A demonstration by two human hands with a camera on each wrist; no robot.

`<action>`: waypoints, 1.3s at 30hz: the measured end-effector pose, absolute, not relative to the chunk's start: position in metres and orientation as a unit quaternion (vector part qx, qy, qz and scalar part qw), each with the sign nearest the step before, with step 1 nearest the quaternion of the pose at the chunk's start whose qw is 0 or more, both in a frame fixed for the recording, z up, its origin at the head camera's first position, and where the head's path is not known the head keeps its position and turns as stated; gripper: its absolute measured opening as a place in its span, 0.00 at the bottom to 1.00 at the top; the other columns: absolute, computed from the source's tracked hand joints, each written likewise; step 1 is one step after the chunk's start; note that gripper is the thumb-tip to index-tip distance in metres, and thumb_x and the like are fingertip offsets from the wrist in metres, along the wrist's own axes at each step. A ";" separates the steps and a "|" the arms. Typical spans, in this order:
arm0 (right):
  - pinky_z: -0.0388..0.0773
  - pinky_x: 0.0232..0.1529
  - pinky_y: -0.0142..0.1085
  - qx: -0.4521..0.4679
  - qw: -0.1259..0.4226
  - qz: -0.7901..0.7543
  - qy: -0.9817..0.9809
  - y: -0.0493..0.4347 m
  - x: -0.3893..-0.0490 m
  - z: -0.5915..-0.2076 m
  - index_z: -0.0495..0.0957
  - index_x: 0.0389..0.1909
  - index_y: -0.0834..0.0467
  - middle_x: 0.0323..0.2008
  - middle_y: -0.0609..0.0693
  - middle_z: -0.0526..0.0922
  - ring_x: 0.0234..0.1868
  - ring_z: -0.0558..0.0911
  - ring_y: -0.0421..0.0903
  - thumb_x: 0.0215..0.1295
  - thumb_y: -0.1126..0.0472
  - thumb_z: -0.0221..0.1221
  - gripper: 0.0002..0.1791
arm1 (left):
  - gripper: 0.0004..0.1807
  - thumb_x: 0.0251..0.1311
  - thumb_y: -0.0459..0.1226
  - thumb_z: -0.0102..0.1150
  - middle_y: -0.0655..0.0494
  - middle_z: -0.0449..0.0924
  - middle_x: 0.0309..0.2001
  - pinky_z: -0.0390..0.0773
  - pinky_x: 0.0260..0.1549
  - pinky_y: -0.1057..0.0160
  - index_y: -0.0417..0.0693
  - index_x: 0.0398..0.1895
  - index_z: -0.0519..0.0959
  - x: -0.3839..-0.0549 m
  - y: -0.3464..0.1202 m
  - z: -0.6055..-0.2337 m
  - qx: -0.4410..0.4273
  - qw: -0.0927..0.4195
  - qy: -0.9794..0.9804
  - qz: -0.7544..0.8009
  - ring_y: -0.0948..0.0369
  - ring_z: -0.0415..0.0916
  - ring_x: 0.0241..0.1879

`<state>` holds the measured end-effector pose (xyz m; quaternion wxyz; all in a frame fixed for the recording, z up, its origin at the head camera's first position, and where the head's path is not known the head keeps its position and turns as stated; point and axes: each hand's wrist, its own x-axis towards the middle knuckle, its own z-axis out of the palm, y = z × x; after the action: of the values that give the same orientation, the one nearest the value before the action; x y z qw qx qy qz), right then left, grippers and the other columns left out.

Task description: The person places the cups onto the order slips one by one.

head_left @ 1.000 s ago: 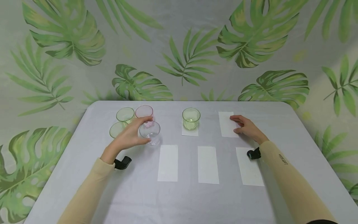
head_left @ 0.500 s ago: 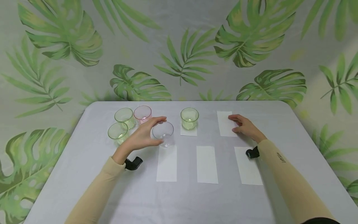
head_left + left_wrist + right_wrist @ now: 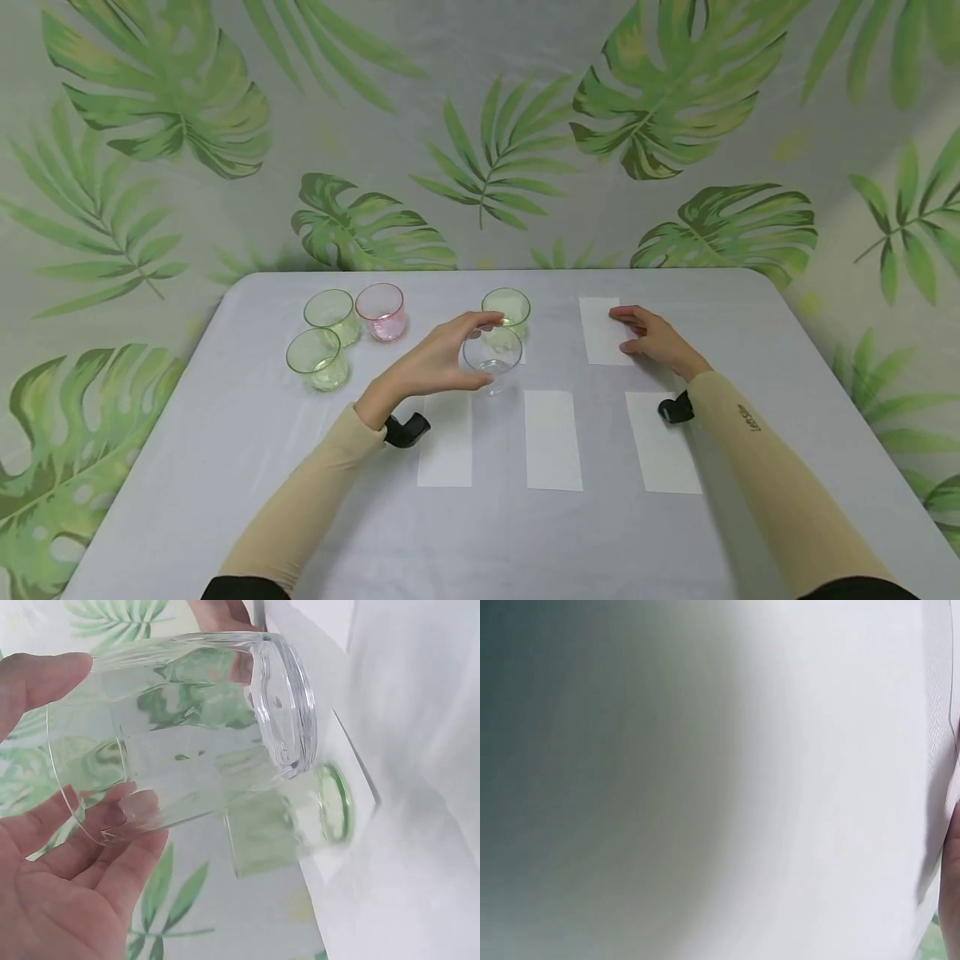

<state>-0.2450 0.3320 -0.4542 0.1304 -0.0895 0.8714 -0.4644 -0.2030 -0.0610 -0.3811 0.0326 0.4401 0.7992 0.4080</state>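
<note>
My left hand [image 3: 431, 362] grips a clear glass cup [image 3: 495, 371] near its rim, thumb on one side and fingers on the other. In the left wrist view the clear cup [image 3: 195, 727] is off the table, and its thick base shows. Just behind it in the head view stands a green-tinted glass cup [image 3: 514, 304], on a white paper card partly hidden by the held cup. My right hand [image 3: 663, 343] rests at the right edge of another white card [image 3: 598, 333], its fingers loosely bent. The right wrist view is mostly blurred white, with part of the hand [image 3: 951, 877] at its edge.
At the back left stand two green glass cups [image 3: 330, 315] and a pink one [image 3: 382, 312], close together. Three white cards lie in a front row: left [image 3: 446, 450], middle [image 3: 553, 442] and right [image 3: 663, 454]. A leaf-patterned cloth [image 3: 495, 242] hangs behind the table.
My left hand has carried the clear cup rightward from beside the pink cup to in front of the green cup on its card. The right hand stays in place.
</note>
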 end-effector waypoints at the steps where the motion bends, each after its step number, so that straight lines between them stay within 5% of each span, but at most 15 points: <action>1: 0.50 0.69 0.52 -0.090 0.130 -0.465 0.871 0.332 -0.245 -0.454 0.57 0.68 0.70 0.68 0.67 0.59 0.70 0.53 0.61 0.60 0.76 0.58 0.35 | 0.41 0.48 0.32 0.71 0.44 0.68 0.62 0.69 0.58 0.62 0.34 0.65 0.63 -0.204 -0.056 -0.381 0.445 0.031 0.797 0.407 0.51 0.69 0.58; 10: 0.50 0.69 0.52 -0.100 0.129 -0.470 0.867 0.333 -0.245 -0.454 0.58 0.67 0.70 0.67 0.68 0.59 0.70 0.53 0.62 0.60 0.76 0.58 0.33 | 0.41 0.50 0.35 0.70 0.47 0.67 0.63 0.66 0.58 0.69 0.35 0.67 0.62 -0.216 -0.006 -0.373 0.462 0.034 0.795 0.392 0.54 0.67 0.60; 39: 0.51 0.69 0.53 -0.052 0.147 -0.448 0.881 0.331 -0.251 -0.458 0.54 0.69 0.71 0.68 0.69 0.56 0.69 0.54 0.64 0.61 0.73 0.58 0.36 | 0.41 0.52 0.39 0.70 0.49 0.66 0.65 0.65 0.58 0.68 0.41 0.69 0.62 -0.271 0.087 -0.387 0.414 0.078 0.831 0.362 0.58 0.65 0.62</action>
<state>-0.2513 0.3313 -0.4576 0.1472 -0.0523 0.8805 -0.4476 -0.2706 0.0870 -0.3871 0.0776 0.4139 0.8315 0.3623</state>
